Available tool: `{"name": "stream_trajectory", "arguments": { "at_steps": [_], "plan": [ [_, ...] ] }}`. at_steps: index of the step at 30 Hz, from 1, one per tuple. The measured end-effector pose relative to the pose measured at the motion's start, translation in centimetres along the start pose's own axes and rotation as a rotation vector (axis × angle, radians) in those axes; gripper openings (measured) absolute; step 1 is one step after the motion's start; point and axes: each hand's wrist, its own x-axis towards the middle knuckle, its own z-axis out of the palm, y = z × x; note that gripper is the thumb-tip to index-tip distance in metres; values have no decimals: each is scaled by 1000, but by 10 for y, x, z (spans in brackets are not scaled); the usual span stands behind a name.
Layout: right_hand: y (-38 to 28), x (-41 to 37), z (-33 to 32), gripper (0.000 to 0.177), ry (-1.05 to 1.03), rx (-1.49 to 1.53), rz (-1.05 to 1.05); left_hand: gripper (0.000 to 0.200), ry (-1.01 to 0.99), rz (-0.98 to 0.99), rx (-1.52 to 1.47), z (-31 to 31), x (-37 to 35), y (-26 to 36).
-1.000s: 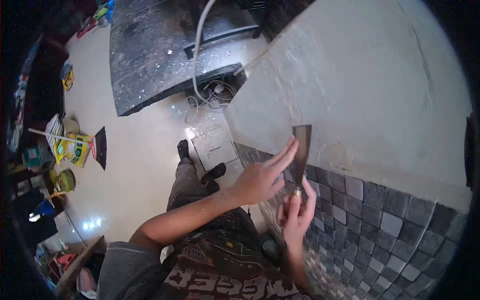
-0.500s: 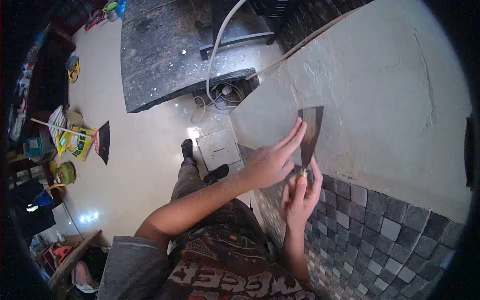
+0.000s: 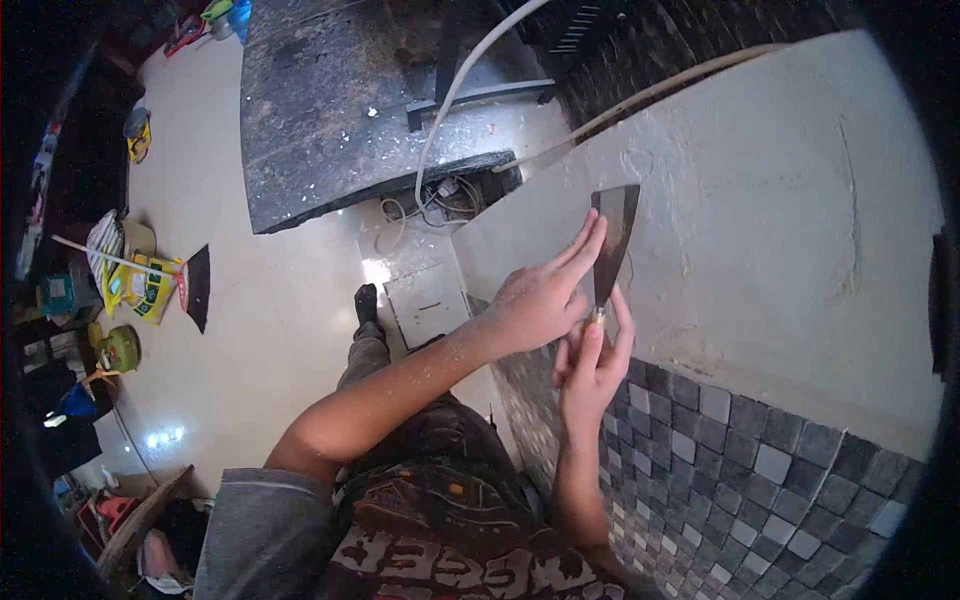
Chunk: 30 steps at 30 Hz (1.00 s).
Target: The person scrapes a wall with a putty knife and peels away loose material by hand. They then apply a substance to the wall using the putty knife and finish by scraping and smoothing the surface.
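Note:
A putty knife (image 3: 614, 240) with a wide metal blade and short handle is against the pale, rough wall (image 3: 740, 250), blade edge upward in view. My right hand (image 3: 592, 375) is closed around its handle, index finger stretched along the blade's base. From the left, my left hand (image 3: 540, 305) reaches across, two fingers stretched out flat on the blade and the other fingers partly bent. Pale specks dot the left forearm. Ridges and cracks run over the wall surface near the blade. Whether the blade edge touches the wall is hard to tell.
Grey mosaic tiles (image 3: 740, 450) cover the lower wall. A dark stone counter (image 3: 330, 120) with white debris stands ahead, a pale hose (image 3: 450, 95) crossing it and coiled cables (image 3: 450, 200) under it. A broom (image 3: 195, 288) and yellow bag (image 3: 150, 290) are on the left.
Both hands and the putty knife have moved slightly upward and left in view, keeping the same hold. The camera view has shifted a little.

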Motion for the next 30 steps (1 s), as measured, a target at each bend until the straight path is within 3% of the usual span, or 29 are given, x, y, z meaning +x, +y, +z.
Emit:
{"name": "stream_trajectory", "arguments": {
  "at_steps": [5,8,13,16,21,24,25,30],
  "plan": [
    [-4,-1,-1,44,18,15,-11,93,-41,4,5,-3,-1,5],
    [-4,25,17,42,-7,96,-3,94,-68,-196,-18,-22,24,8],
    [-11,3,31,44,38,50,-5,94,-5,57,20,-21,10,-9],
    [-15,-9,22,45,75,105,35,92,-176,-76,16,-25,6,8],
    [-19,16,38,46,21,58,-2,92,-29,-32,13,-35,25,-7],
    [-21,-3,37,47,79,42,41,92,-97,24,33,-35,15,-3],
    [-24,-11,37,47,128,69,64,94,-193,-65,28,-33,11,2],
    [-21,-11,24,45,119,68,39,95,-194,-62,22,-27,12,4]
  ]
}}
